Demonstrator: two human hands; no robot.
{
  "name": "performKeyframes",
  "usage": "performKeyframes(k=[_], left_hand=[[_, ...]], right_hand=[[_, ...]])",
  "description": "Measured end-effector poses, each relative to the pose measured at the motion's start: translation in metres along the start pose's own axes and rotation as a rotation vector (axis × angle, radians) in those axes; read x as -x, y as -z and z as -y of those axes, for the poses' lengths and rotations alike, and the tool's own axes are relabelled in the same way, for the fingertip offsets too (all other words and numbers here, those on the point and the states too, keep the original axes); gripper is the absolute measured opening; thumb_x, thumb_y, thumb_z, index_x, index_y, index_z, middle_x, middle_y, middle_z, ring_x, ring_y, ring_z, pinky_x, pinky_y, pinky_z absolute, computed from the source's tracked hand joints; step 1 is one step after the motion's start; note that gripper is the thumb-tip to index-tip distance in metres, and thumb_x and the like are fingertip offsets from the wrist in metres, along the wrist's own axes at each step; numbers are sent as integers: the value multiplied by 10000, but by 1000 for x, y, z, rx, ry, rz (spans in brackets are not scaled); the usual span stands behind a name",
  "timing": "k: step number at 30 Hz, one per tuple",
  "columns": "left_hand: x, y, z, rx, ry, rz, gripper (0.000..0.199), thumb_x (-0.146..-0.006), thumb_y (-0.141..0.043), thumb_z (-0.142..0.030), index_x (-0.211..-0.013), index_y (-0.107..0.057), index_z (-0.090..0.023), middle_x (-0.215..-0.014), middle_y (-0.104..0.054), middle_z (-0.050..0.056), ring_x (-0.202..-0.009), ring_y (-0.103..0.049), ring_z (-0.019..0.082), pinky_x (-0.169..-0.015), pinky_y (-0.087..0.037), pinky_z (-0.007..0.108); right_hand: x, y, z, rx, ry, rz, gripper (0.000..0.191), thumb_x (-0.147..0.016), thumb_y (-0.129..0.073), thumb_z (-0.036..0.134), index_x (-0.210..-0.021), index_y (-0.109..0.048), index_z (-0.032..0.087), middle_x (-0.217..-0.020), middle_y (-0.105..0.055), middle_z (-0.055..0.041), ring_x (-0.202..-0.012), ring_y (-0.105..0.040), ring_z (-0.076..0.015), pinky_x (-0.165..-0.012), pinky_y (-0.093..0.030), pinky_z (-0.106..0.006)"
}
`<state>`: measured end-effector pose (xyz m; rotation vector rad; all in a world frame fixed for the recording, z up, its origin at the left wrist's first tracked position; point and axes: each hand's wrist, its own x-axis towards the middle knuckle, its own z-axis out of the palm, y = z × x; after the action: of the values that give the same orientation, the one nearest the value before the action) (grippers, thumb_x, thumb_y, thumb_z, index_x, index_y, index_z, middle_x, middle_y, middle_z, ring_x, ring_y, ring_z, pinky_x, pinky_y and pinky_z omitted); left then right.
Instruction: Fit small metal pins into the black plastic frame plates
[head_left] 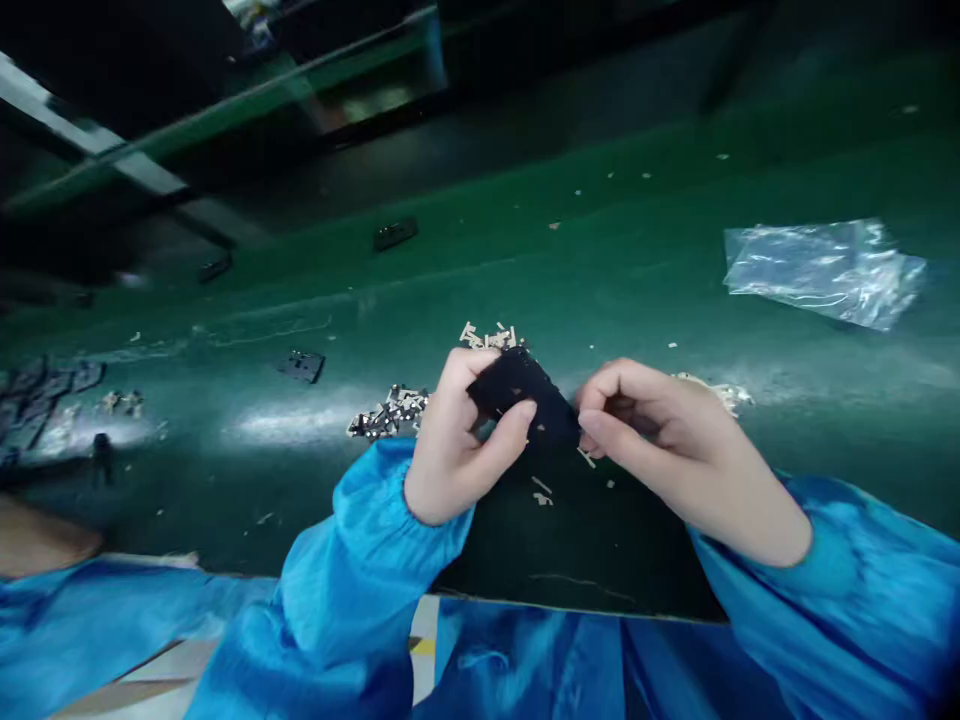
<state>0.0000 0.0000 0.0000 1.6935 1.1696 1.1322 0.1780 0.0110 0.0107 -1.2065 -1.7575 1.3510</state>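
Just right of centre in the frame, holds a flat dark piece (551, 410) above the green counter (645, 310), with the left grip (461, 435) closed around its left side, thumb across the upward face, forefinger at the far edge. Slants on its long axis from upper left to lower right, directly toward the right grip (660, 425). Nearer to the left, in firm contact; just beside the right at the lower-right end. Shows the right grip narrow and curled, thumb and forefinger at the piece's edge; cannot tell whether closed on that edge or only bent beside it.

Seen below the right fingertips: a pale strip (586, 458), with loose pale scraps (542, 495) farther down the frame. Just beyond the piece, toward the top: a pile of pale strips (491, 337). To the left, near the wrist: a heap of shiny bits (390, 410). Partly hidden behind the right grip: another pale pile (735, 395).

Offers the widest room toward the upper right, with scattered specks up to a clear plastic bag (825, 270). Runs darker below the piece, down to the counter's front edge (585, 605). Tighter at lower left, with another person's blue sleeve (112, 610) along that edge.
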Motion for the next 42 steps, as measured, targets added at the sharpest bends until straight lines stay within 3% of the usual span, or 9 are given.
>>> performKeyframes(k=[8, 17, 24, 32, 42], left_hand=[[1, 4, 3, 9, -74, -9, 260, -800, -544, -129, -1032, -460, -208, -879, -498, 14, -749, -555, 96, -612, -484, 205], [2, 10, 15, 131, -95, 33, 302, -793, -559, -132, -1061, -461, -230, -950, -522, 40, -861, -559, 151, -723, -480, 297], [1, 11, 29, 221, -191, 41, 247, -813, -546, -181, -1038, -462, -240, -803, -569, 21, -755, -587, 164, -638, -467, 313], [-5, 13, 25, 258, -306, 142, 263, -822, -506, -90, -1046, -446, -213, -787, -633, 24, -729, -635, 166, -626, -501, 326], [-7, 12, 23, 259, -335, 147, 272, -814, -503, -60, -1046, -461, -195, -794, -641, 24, -714, -640, 153, -620, -510, 311]], right_hand=[[1, 0, 1, 12, 13, -6, 117, -811, -500, 170, -695, -492, 185, -606, -536, 16, -535, -524, -106, -482, -400, -228], [2, -2, 7, 34, 147, 7, 135, -776, -498, 82, -679, -485, 176, -635, -512, 23, -549, -476, -82, -511, -394, -212], [2, -3, 9, 14, 162, 32, 124, -776, -488, 70, -700, -495, 168, -674, -515, 10, -591, -482, -87, -534, -397, -214], [5, -1, 8, 27, 180, 44, 135, -779, -486, 53, -708, -503, 167, -690, -518, 11, -617, -486, -87, -549, -391, -215], [3, -2, 8, 28, 176, 64, 151, -763, -482, 35, -695, -498, 169, -687, -508, 14, -620, -481, -89, -553, -387, -216]])
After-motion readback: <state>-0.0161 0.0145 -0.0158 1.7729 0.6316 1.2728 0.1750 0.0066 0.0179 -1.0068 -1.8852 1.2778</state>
